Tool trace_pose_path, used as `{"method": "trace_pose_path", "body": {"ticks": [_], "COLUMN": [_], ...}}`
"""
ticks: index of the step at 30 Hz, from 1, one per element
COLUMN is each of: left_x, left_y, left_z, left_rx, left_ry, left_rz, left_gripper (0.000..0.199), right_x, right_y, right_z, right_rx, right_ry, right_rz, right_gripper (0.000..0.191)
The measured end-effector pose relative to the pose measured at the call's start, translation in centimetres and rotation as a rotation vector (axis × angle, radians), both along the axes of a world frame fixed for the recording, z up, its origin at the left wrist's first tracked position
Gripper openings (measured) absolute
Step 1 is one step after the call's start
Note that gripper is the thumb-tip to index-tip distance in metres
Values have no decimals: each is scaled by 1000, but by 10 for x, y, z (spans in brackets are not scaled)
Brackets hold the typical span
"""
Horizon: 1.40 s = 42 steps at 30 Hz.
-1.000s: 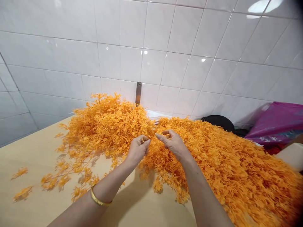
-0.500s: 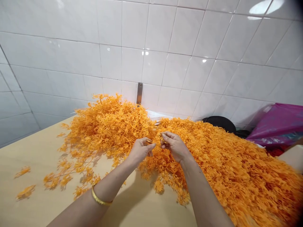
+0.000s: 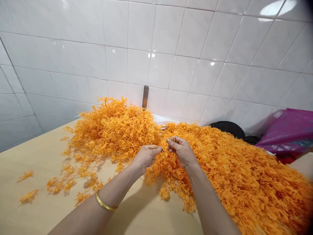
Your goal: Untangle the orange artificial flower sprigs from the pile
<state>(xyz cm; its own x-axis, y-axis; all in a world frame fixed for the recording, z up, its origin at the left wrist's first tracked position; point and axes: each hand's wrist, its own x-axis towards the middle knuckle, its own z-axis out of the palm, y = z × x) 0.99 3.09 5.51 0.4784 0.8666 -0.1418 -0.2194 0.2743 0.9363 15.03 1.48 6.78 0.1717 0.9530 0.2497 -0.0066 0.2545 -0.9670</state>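
Observation:
My left hand (image 3: 146, 159) is closed, thumb and index finger pressed together in a pinch. Whatever sits between those fingertips is too small to make out. A short gap to the right, my right hand (image 3: 180, 150) also pinches, its fingers curled in. Its small contents blend with the orange behind. Both hands hover over the meeting point of two heaps of orange artificial flower sprigs: a taller bushy heap (image 3: 119, 125) at left and a wide, dense heap (image 3: 234, 173) at right.
Loose orange sprigs (image 3: 28, 196) lie on the light wooden table (image 3: 49, 156) at left. A metal bracket (image 3: 145, 97) stands against the tiled wall (image 3: 114, 62). Behind the right heap are black round discs (image 3: 228, 128) and a purple plastic bag (image 3: 288, 130).
My left fingers, somewhat spread before, have closed into a pinch near the same spot. My right hand stays pinched, nearly in place. The view has shifted slightly.

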Motion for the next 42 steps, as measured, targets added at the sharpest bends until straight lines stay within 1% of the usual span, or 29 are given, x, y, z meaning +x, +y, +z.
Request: {"method": "trace_pose_path", "body": {"ticks": [4, 7, 9, 12, 13, 14, 16, 19, 21, 23, 25, 27, 28, 29, 30, 31, 34, 35, 36, 37, 38, 40, 42], "left_x": [3, 5, 5, 5, 6, 6, 7, 9, 9, 10, 10, 11, 11, 12, 12, 12, 11, 11, 10, 10, 9, 7, 4], "left_y": [-5, -9, -11, -11, -11, -10, -9, -8, -7, -6, -6, -6, -6, -7, -8, -9, -10, -10, -10, -10, -9, -6, -3], "left_z": [3, 7, 7, 4, 2, -1, -5, -10, -12, -14, -16, -18, -18, -18, -17, -16, -14, -13, -12, -12, -11, -10, -9], "left_rx": [68, 136, 193, 275, 298, 319, 365, 433, 475, 510, 538, 563, 576, 585, 585, 575, 476, 425, 365, 297, 224, 97, 29], "left_ry": [35, 58, 77, 124, 139, 152, 173, 211, 227, 239, 258, 273, 270, 259, 244, 229, 203, 194, 178, 154, 124, 55, -9], "left_rz": [44, 90, 109, 132, 136, 138, 135, 121, 108, 95, 77, 63, 57, 53, 48, 43, 57, 73, 91, 107, 117, 132, 160], "left_gripper": [17, 17, 17, 17, 18, 18, 20, 22, 22, 23, 24, 25, 25, 25, 26, 26, 25, 24, 23, 22, 22, 23, 24], "right_x": [-6, -6, 4, 29, 37, 42, 45, 33, 23, 15, 9, 4, 2, 2, 4, 8, 30, 38, 45, 49, 50, 44, 31], "right_y": [3, 6, 7, 6, 6, 5, 3, -2, -6, -9, -10, -9, -7, -6, -4, -3, -5, -7, -9, -11, -13, -15, -15], "right_z": [-6, -10, -10, -7, -6, -4, 1, 7, 10, 11, 9, 6, 4, 3, 2, 3, 10, 14, 18, 21, 24, 26, 26], "right_rx": [114, 159, 135, 62, 53, 43, 25, -28, -67, -116, -155, -147, -128, -105, -78, -56, -2, 9, 17, 2, -17, -76, -106], "right_ry": [-254, -348, -317, -114, -52, -14, -18, -74, -98, -154, -253, -337, -357, -359, -343, -306, -62, 37, 109, 153, 164, 116, 42], "right_rz": [-223, -345, -457, -679, -699, -679, -550, -310, -194, -89, 36, 100, 91, 49, -29, -139, -500, -565, -598, -594, -560, -456, -329], "right_gripper": [29, 30, 28, 25, 24, 23, 24, 29, 33, 35, 35, 35, 36, 37, 37, 37, 34, 32, 31, 29, 26, 19, 14]}}
